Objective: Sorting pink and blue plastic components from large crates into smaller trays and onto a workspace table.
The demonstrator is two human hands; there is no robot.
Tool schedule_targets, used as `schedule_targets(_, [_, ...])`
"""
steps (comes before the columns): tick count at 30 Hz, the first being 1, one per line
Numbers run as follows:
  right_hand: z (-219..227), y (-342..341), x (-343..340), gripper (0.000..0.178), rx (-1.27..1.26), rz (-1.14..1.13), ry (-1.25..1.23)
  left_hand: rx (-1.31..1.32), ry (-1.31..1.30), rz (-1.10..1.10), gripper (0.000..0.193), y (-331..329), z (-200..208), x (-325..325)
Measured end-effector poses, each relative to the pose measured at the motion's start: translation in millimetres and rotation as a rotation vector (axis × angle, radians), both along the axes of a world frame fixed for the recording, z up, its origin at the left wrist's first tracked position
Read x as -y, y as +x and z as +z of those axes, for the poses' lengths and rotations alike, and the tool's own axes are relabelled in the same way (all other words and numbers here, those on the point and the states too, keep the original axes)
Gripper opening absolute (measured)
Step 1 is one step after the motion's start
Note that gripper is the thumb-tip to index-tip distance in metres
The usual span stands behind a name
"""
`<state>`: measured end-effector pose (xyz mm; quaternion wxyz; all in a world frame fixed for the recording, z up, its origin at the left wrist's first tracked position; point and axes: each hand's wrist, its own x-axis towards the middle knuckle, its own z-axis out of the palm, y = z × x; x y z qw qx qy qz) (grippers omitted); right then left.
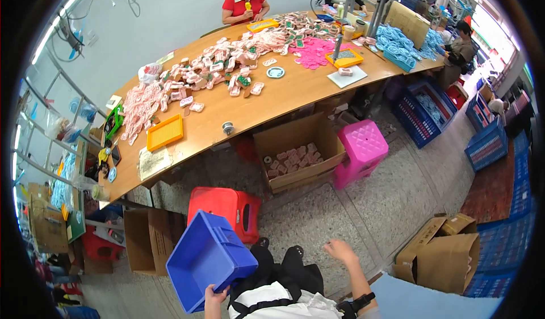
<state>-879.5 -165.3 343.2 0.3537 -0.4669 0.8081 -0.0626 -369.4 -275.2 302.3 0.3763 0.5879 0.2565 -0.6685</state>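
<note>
My left hand [216, 295] is closed on the rim of a blue plastic bin [196, 260], which is tilted at my left side. No contents show on the inside faces in view. Out to the right, above the floor, my right hand [340, 251] has its fingers loosely stretched and holds nothing. Just beyond the bin stands a red plastic stool [222, 201], partly covered by it. A cardboard box [312, 174] with several pink pieces inside sits on the floor under the table's near edge, beside a pink stool [361, 148].
Pink pieces [198, 72] are heaped on the long wooden table [218, 114], near an orange tray [165, 132]. Across it a person in red [245, 3] works. Blue crates [423, 111] stand at the right. Cardboard boxes [448, 259] are at lower right, another box [145, 242] left.
</note>
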Motion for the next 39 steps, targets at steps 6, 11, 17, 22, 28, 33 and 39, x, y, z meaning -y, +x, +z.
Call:
schedule_targets(6, [-8,4,64,0.046,0.073,0.308,0.073,0.023,-0.224,0.171,0.038,15,-27,-49])
schedule_targets(11, [-12,8,136,0.045,0.207,0.464,-0.066,-0.465,0.273,0.728,0.046,14,-14,-44])
schedule_targets(17, [20,-20,185,0.042,0.169,0.407,-0.042,-0.519,0.33,0.891,0.061,10,-11,-37])
schedule_targets(22, [11,-57,212,0.04,0.115,0.501,-0.005,-0.286,0.047,0.626,0.063,-13,-4,14])
schedule_targets(28, [30,-48,291,0.038,0.249,0.612,0.019,0.059,-0.065,0.527,0.054,-48,34,42])
schedule_targets(33, [2,-46,350,0.036,0.237,0.793,0.02,0.131,-0.156,0.644,0.045,-80,61,31])
schedule_targets(39, [-9,-29,422,0.037,0.169,0.939,0.235,0.211,-0.116,0.893,0.04,-122,84,-30])
